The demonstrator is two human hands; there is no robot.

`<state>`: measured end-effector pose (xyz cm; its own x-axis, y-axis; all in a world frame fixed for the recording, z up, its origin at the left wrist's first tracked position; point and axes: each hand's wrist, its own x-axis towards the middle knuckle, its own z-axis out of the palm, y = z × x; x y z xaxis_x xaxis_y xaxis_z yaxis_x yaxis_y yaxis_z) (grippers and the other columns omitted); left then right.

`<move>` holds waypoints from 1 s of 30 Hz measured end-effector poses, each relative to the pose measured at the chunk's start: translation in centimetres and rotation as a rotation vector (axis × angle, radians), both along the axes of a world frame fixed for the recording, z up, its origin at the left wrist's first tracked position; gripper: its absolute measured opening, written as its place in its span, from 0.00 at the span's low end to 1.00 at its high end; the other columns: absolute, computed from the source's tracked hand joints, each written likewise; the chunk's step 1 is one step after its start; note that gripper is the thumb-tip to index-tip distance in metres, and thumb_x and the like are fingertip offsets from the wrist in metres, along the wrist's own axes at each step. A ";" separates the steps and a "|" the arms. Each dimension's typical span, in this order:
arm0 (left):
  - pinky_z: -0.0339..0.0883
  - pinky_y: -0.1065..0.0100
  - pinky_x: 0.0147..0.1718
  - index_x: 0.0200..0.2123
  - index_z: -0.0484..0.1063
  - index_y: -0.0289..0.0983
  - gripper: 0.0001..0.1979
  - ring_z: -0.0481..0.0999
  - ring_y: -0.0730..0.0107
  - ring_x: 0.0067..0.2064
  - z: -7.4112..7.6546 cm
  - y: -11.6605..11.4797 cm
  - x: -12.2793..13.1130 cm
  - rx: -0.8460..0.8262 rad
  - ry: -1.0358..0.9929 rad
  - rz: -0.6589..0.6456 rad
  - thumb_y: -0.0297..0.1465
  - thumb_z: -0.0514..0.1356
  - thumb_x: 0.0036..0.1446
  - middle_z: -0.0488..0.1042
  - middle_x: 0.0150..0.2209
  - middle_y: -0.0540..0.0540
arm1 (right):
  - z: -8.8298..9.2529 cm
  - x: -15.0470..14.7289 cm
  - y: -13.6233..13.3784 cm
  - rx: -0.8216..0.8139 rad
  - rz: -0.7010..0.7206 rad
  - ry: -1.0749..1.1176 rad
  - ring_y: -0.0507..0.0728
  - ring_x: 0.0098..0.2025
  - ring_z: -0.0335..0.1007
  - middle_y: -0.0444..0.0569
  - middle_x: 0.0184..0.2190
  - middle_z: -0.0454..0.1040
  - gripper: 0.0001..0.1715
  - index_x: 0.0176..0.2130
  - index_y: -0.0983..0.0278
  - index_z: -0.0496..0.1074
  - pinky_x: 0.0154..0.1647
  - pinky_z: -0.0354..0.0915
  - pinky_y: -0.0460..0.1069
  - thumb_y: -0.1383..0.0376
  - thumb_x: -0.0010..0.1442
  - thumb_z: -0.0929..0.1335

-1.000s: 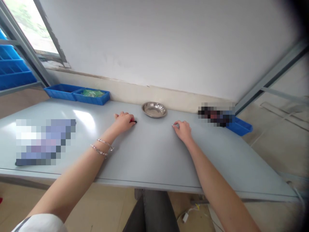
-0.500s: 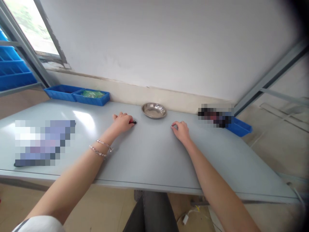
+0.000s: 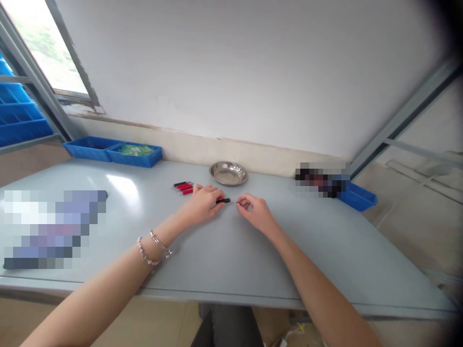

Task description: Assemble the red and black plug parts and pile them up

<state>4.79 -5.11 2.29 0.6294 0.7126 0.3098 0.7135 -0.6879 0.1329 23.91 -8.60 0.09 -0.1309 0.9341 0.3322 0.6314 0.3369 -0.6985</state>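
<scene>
My left hand (image 3: 202,205) has its thumb and fingers closed on a short black rod (image 3: 226,200), whose end sticks out to the right. Facing it across a small gap, my right hand (image 3: 257,212) is pinched at the fingertips; whatever lies between them is too small to make out. Just behind my left hand, several red rods (image 3: 185,187) with thin metal tips lie side by side with a black rod (image 3: 180,183) on the table, partly covered by the fingers. Beyond both hands sits a shallow round metal dish (image 3: 228,183).
Against the wall at the back left stand two blue bins (image 3: 135,160), one with green packets (image 3: 135,150) in it. Another blue bin (image 3: 360,197) is at the right edge beside a blurred-out item. A pixelated flat object (image 3: 58,229) lies on the left of the grey table (image 3: 217,260).
Both hands have come closer together and nearer to me. The red and black rods on the table now show behind my left hand. The view has tilted up slightly.
</scene>
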 end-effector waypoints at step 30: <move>0.46 0.66 0.33 0.35 0.67 0.37 0.08 0.66 0.66 0.38 -0.1 -0.6 0.2 0.067 -0.057 -0.147 0.32 0.50 0.57 0.71 0.33 0.48 | -0.4 -0.4 -0.2 -0.033 0.061 0.055 0.50 0.28 0.66 0.45 0.27 0.72 0.06 0.33 0.63 0.69 0.32 0.62 0.46 0.67 0.52 0.64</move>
